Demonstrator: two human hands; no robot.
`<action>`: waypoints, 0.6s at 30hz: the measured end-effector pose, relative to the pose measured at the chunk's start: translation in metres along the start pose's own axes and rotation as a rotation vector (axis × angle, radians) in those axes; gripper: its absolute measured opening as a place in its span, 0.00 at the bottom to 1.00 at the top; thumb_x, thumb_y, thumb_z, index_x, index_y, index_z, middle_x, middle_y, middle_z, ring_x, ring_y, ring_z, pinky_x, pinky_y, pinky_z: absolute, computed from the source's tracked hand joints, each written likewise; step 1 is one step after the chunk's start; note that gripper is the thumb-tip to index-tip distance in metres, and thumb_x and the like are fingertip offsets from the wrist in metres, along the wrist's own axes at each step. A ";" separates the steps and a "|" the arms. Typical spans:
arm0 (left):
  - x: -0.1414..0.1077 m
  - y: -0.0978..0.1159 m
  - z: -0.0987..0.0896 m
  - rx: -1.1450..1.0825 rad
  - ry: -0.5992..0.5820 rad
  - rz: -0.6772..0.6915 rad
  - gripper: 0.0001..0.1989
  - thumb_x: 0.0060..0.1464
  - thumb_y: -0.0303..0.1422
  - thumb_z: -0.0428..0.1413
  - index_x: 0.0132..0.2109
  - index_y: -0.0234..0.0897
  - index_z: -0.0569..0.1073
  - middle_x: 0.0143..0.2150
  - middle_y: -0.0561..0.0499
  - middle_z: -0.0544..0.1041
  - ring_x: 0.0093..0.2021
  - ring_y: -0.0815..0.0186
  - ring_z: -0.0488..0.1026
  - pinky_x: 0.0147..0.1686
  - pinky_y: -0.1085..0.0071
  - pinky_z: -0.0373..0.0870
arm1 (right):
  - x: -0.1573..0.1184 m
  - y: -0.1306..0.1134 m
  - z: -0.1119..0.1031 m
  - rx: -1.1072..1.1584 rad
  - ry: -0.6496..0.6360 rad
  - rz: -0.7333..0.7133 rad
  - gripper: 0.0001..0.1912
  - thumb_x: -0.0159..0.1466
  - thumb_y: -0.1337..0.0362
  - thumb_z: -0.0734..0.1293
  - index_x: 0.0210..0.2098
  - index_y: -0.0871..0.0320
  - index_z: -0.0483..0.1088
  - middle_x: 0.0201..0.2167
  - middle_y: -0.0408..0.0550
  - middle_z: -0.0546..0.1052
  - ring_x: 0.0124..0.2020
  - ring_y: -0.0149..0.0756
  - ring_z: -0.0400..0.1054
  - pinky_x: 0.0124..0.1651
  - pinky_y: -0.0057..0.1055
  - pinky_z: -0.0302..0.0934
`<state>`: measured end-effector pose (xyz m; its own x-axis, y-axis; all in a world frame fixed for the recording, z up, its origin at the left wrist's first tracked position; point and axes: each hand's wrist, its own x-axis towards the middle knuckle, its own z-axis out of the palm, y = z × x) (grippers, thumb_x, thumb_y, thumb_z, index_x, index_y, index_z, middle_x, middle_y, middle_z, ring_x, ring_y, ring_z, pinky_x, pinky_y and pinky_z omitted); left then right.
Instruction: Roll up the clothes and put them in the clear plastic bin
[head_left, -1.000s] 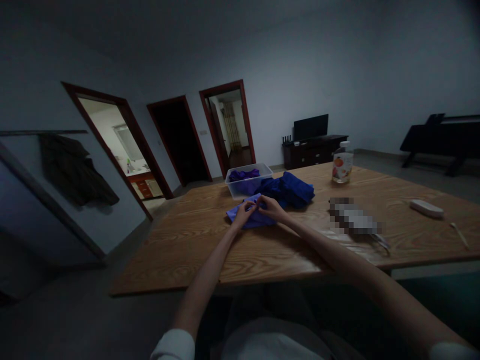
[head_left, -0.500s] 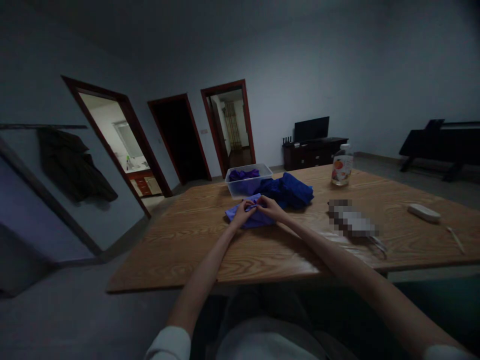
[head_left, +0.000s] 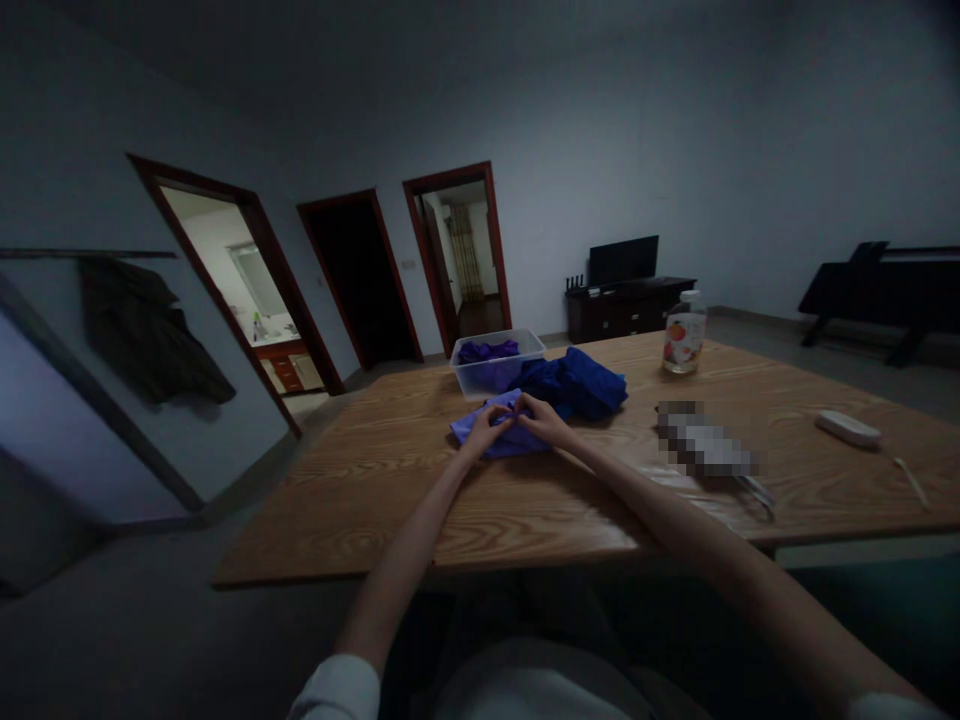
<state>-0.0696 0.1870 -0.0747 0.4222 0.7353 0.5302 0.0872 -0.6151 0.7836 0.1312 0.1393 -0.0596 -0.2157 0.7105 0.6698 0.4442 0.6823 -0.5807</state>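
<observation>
Two bare hands, the left hand [head_left: 486, 430] and the right hand [head_left: 545, 420], are close together on a lavender cloth [head_left: 512, 442], which lies on the wooden bench [head_left: 360, 500] directly beneath them. Fingertips nearly meet over the middle of the cloth, at a small darker purple patch; whether they are pinching the fabric cannot be told at this size and light. Change over the last second is slight: the viewpoint has shifted a little, while both hands have stayed at the same spot and the cloth shows no clear displacement. In the inspector's judgement, this indicates fine fingertip handling at one place, with the cloth neither lifted nor carried off. Just beyond the hands stands a translucent box [head_left: 476, 380] containing purple fabric [head_left: 489, 350]. A crumpled dark blue cloth [head_left: 589, 385] lies just beyond and to the right of the right hand. Well to the right of both hands are a labelled bottle [head_left: 682, 340], upright, and a white case [head_left: 847, 429], both untouched.
</observation>
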 end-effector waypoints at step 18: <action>0.001 -0.003 -0.010 0.081 -0.147 -0.095 0.18 0.60 0.45 0.60 0.48 0.36 0.79 0.48 0.45 0.81 0.48 0.57 0.78 0.52 0.63 0.73 | 0.001 0.001 0.000 -0.017 -0.009 -0.081 0.12 0.61 0.62 0.68 0.44 0.57 0.70 0.40 0.47 0.75 0.41 0.39 0.70 0.45 0.32 0.62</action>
<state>-0.0780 0.1924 -0.0735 0.5353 0.7455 0.3970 0.2034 -0.5699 0.7961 0.1314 0.1405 -0.0593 -0.2591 0.6549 0.7099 0.4401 0.7344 -0.5168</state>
